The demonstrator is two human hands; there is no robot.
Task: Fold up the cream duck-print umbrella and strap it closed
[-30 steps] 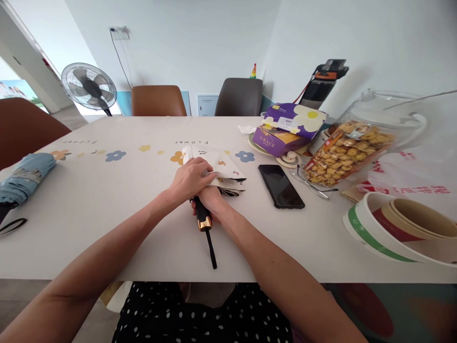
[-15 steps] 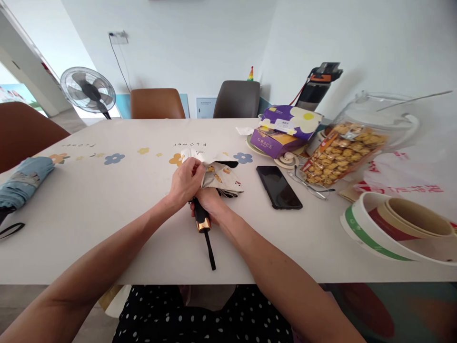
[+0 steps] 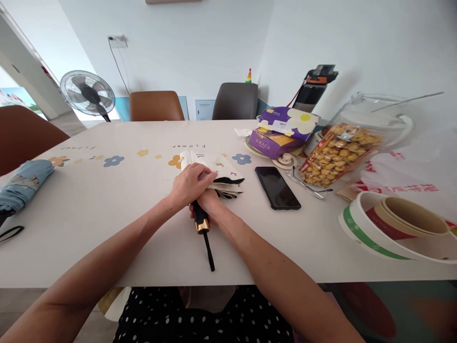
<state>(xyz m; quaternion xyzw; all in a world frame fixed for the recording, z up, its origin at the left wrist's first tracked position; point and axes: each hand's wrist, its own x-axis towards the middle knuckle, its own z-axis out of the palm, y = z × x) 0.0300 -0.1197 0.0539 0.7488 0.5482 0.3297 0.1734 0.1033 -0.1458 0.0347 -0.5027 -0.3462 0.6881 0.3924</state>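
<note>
A folded umbrella (image 3: 229, 172) with a white printed canopy and dark lining lies over the white table (image 3: 107, 209). Its black handle (image 3: 200, 215) has a gold-coloured end, and a black strap points toward me. My right hand (image 3: 210, 202) is closed round the umbrella near the top of the handle, partly hidden under my left wrist. Across it, my left hand (image 3: 193, 183) grips the canopy from above, its fingers bent over the fabric. Part of the canopy fans out loosely to the right of my hands.
On the right lie a black phone (image 3: 277, 187), eyeglasses (image 3: 314, 192), a purple box (image 3: 274, 143), a large jar of snacks (image 3: 342, 147) and paper bowls (image 3: 360, 228). A blue folded umbrella (image 3: 26, 183) rests at left. Chairs and a fan (image 3: 87, 93) stand beyond.
My left hand has shifted slightly right and flattened over the canopy, folding the printed fabric down. My right hand keeps its hold on the umbrella.
</note>
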